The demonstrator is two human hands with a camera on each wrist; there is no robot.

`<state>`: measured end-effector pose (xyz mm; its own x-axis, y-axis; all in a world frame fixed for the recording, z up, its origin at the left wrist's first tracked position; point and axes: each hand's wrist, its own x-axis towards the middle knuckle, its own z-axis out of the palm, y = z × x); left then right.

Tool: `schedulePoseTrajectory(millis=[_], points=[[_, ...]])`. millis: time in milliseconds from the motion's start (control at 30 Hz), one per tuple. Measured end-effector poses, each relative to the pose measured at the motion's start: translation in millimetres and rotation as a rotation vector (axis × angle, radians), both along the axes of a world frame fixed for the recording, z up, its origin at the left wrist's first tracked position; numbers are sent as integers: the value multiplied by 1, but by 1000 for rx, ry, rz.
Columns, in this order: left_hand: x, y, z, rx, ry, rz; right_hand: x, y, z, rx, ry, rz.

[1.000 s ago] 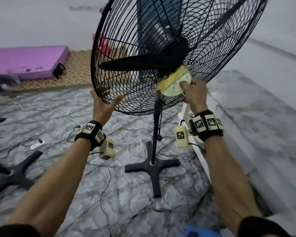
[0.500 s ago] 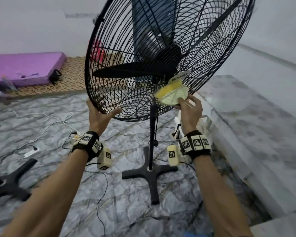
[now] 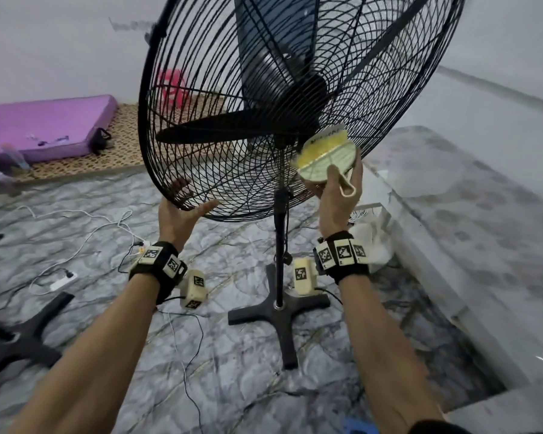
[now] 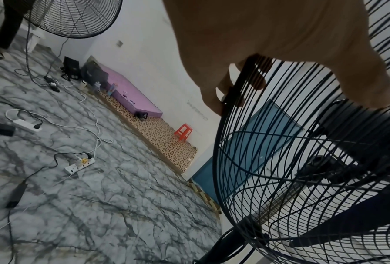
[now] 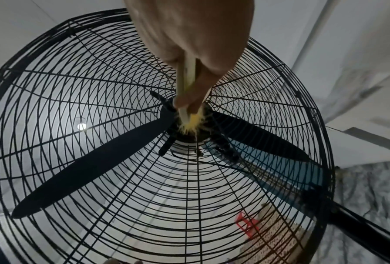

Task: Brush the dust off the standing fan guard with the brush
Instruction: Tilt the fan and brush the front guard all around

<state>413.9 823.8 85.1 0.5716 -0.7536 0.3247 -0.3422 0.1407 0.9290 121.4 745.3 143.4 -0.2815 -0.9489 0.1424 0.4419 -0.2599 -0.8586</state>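
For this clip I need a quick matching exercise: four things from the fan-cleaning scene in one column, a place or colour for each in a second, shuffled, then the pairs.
Column 1
1. brush
2. left hand
3. mattress
4. stool

Column 2
A. purple, lying by the wall
B. red, standing on the patterned mat
C. held in the right hand, bristles at the centre of the fan guard
D. gripping the guard's lower rim

Pairs: 1-C, 2-D, 3-A, 4-B

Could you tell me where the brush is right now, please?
In the head view the brush is right of centre, held in the right hand, its yellow bristles against the fan guard near the hub.
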Motion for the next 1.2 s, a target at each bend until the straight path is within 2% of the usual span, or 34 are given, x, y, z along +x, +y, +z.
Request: schedulePoseTrajectory(millis=[67, 167, 233, 333, 367, 500, 667, 733, 800, 833, 867, 1000, 1033, 1133, 1200], points=[[-1, 0, 1, 1, -6, 11, 14, 6, -5, -42, 89, -42], [-4, -2, 3, 19, -36, 15, 38, 24, -27, -66, 216, 97], [-4, -1, 4, 12, -32, 16, 37, 29, -33, -59, 175, 107], [-3, 3, 2, 18, -19, 17, 26, 17, -26, -45, 32, -41], [-4, 2, 2, 17, -18, 12, 25, 14, -23, -49, 25, -34], [-5, -1, 4, 1, -19, 5, 31, 26, -30, 7, 232, 199], [-4, 3, 1, -5, -25, -13, 19, 18, -24, -59, 98, 12], [-6, 2, 1, -16, -22, -15, 29, 24, -24, -72, 158, 73], [-7, 0, 4, -15, -15, -15, 37, 32, -33, -19, 272, 222], [-5, -2, 4, -8, -16, -13, 37, 34, -40, 13, 271, 282], [-5, -2, 3, -3, -17, -11, 35, 35, -42, 28, 249, 291], [-5, 0, 0, -4, -5, -15, 36, 32, -36, -37, 185, 62], [-6, 1, 0, 6, -3, -15, 46, 35, -40, -50, 192, 64], [-4, -1, 4, -7, -2, -14, 74, 58, -60, -21, 277, 252], [-3, -1, 7, -19, -23, -25, 77, 63, -72, -16, 277, 258]])
